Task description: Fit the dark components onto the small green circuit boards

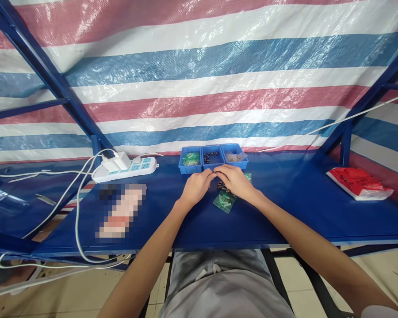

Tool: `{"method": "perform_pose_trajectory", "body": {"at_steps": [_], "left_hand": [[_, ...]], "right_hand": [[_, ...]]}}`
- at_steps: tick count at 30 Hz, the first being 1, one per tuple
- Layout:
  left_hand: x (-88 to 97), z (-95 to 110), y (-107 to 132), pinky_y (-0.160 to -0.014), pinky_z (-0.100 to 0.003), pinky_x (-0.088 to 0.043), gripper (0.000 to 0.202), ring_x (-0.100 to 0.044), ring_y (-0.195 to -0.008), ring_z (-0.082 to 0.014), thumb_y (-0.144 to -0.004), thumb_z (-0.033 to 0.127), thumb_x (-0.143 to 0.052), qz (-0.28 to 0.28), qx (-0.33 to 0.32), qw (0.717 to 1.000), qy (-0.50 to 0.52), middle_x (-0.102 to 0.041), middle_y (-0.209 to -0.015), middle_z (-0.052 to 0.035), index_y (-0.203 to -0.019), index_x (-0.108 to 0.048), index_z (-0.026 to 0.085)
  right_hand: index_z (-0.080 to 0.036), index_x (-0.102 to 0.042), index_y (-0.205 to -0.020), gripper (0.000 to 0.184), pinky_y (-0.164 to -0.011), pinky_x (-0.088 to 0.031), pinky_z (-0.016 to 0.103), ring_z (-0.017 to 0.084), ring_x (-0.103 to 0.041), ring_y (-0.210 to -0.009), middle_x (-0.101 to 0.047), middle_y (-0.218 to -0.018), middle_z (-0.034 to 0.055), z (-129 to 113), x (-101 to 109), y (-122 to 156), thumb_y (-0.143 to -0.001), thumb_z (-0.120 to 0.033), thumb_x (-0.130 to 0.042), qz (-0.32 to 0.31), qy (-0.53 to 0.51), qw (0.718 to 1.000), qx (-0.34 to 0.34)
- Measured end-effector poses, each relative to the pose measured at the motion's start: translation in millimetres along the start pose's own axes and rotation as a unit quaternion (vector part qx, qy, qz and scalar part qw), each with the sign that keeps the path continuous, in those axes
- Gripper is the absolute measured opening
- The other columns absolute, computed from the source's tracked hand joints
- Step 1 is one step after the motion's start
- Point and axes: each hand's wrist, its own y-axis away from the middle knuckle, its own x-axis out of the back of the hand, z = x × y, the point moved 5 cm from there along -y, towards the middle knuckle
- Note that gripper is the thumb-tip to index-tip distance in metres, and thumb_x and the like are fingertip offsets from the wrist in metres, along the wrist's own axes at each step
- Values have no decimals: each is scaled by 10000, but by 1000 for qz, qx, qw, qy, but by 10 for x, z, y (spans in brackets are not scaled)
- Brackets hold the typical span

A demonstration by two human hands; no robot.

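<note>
My left hand (196, 184) and my right hand (235, 180) meet over the table, fingertips pinched together. Between them sits a small dark part (214, 172), too small to make out its kind. Below my right hand lie several small dark pieces (220, 186), partly hidden by it. A green packet (224, 201) with pieces in it is on the table nearer my body, and another green packet (248, 177) shows past my right hand. Just beyond my fingers stand three joined blue bins (190, 170): green packets (191, 158) at left, dark pieces (207, 157) in the middle, clear bags (235, 156) at right.
On the left a white power strip (142, 166) carries plugged-in chargers (121, 161) and loose white cables (76, 212). A blurred-out item (122, 212) lies before it. A red-and-white packet (358, 183) rests at right. Blue frame posts (346, 141) and striped sheeting (219, 101) enclose the table.
</note>
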Motion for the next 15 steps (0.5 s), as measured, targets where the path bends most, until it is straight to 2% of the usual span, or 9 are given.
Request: {"method": "perform_pose_trajectory", "body": {"at_steps": [7, 11, 15], "left_hand": [[77, 31, 12, -712, -251, -469, 199, -627, -778, -156, -1012, 345, -451, 97, -22, 995, -11, -654, -927, -27, -1061, -605, 228], [62, 22, 9, -737, -263, -510, 172, -632, -777, -146, -975, 322, -525, 103, -37, 994, 1, -646, -1026, -43, -1077, -623, 225], [63, 0, 3, -763, -274, -525, 167, -645, -804, -157, -969, 342, -547, 101, -35, 994, 8, -655, -997, -42, -1053, -627, 222]], "right_hand": [[-197, -670, -887, 229, -707, -427, 283, 176, -609, -743, -677, -825, 32, -11, -3, -24, -1006, -252, -481, 22, -4, 999, -42], [-197, -653, -850, 239, -664, -405, 275, 165, -585, -692, -660, -779, 20, -27, -22, -25, -1004, -262, -482, 29, -8, 998, -50], [-205, -630, -835, 241, -683, -408, 272, 167, -589, -721, -645, -797, 24, -43, -20, -14, -1009, -295, -489, 29, -7, 999, -37]]}}
